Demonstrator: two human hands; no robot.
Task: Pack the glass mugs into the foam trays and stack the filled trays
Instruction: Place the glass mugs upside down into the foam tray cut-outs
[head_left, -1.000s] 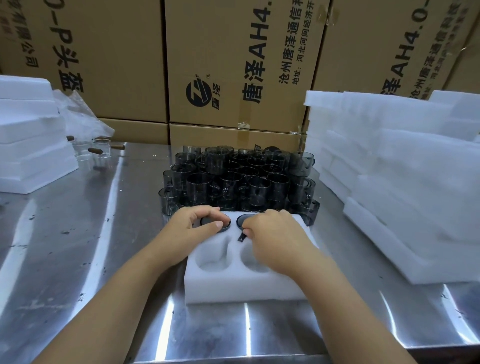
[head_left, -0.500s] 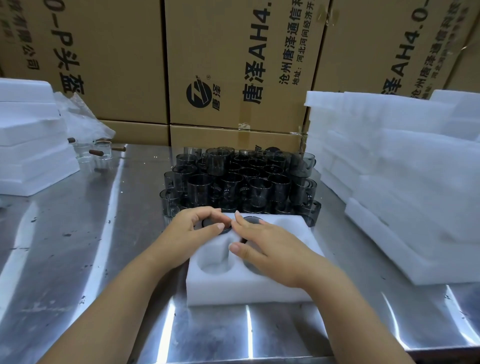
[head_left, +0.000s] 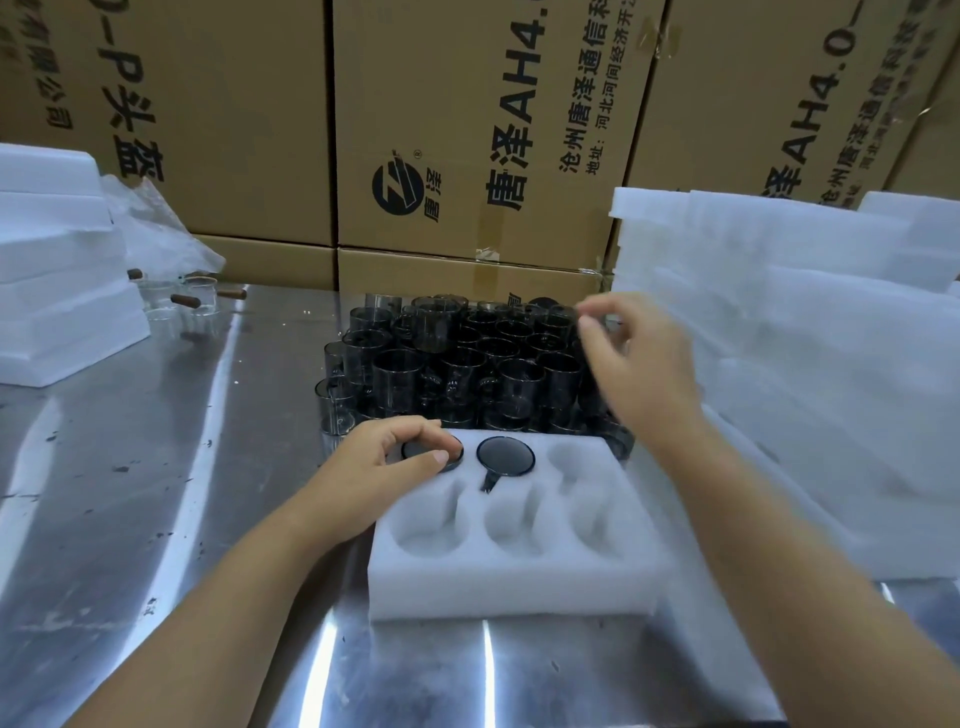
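Note:
A white foam tray (head_left: 519, 577) with six pockets lies on the steel table in front of me. Two dark glass mugs sit upside down in its far row: one in the left pocket (head_left: 411, 450), one in the middle pocket (head_left: 505, 455). The other pockets are empty. My left hand (head_left: 374, 473) curls its thumb and fingers round the left mug. Behind the tray stands a dense cluster of dark glass mugs (head_left: 457, 364). My right hand (head_left: 639, 374) hovers over the cluster's right side, fingers loosely bent, holding nothing; it is motion-blurred.
Stacks of white foam trays rise at the right (head_left: 810, 338) and at the far left (head_left: 57, 291). A few clear mugs with wooden handles (head_left: 197, 306) and a plastic bag (head_left: 156, 228) sit at the back left. Cardboard boxes (head_left: 467, 130) wall off the table's (head_left: 156, 493) rear.
My right hand has lifted off the tray and moved up and right over the mug cluster, uncovering the middle mug. My left hand stays on the left mug.

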